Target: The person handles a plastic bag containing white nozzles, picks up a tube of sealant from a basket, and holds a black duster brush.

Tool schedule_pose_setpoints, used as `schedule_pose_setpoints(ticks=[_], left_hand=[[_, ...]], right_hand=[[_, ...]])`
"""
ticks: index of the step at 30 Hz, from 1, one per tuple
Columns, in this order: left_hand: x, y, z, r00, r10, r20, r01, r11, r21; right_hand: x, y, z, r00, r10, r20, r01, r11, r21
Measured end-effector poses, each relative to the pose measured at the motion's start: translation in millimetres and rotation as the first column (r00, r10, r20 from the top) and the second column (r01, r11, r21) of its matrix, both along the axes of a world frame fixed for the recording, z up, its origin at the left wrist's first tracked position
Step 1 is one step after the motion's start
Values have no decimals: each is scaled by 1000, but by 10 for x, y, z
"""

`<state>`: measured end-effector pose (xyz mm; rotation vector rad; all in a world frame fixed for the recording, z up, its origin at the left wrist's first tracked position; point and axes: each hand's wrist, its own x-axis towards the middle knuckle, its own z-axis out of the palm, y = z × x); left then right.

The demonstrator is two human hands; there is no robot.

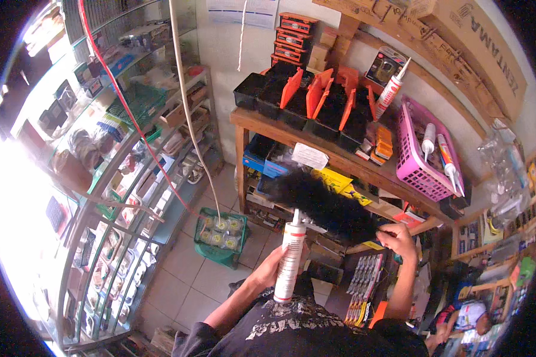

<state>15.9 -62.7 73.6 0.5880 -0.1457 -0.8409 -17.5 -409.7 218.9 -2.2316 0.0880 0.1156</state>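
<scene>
My left hand (pixel 270 267) grips a white sealant cartridge (pixel 290 261) around its middle, nozzle pointing up, in front of my chest. Pinched in the fingers of my right hand (pixel 398 241) is the end of a fluffy black duster (pixel 326 203). The duster stretches leftward in front of the wooden shelf (pixel 339 154), its far end just above the cartridge's nozzle. A pink plastic basket (pixel 422 183) on the shelf top holds more cartridges. Another cartridge (pixel 389 94) stands tilted beside the black bins (pixel 290 96), which have orange flaps.
Glass display shelves (pixel 111 178) full of goods line the left. A green basket (pixel 221 232) of packets sits low on the tiled floor (pixel 210 276). A red cord (pixel 125 105) and a pale cord (pixel 185 98) hang down to it. Another person (pixel 466 317) is at lower right.
</scene>
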Motion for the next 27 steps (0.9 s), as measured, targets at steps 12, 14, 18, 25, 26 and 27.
schedule_pose_setpoints(ticks=[12,14,18,25,26,27], left_hand=[[-47,-75,49,1000,22,-5,-22,1000,21],[-40,-54,141,995,18,-94,-17,1000,5],[-86,21,78,966,18,258,-30,999,40],[-127,-45,336,990,52,134,-81,972,219],[-121,-70,363,976,112,186,-138,982,132],[-84,-73,277,972,74,222,-101,989,112]], right_hand=[[-72,88,90,995,102,-23,-102,995,-4],[-82,169,77,998,-11,66,13,999,-29],[-104,47,118,958,283,-47,-286,956,-74],[-95,79,38,998,52,26,-52,999,-2],[-93,93,41,998,52,26,-52,999,-3],[-91,99,40,993,20,120,-14,999,-48]])
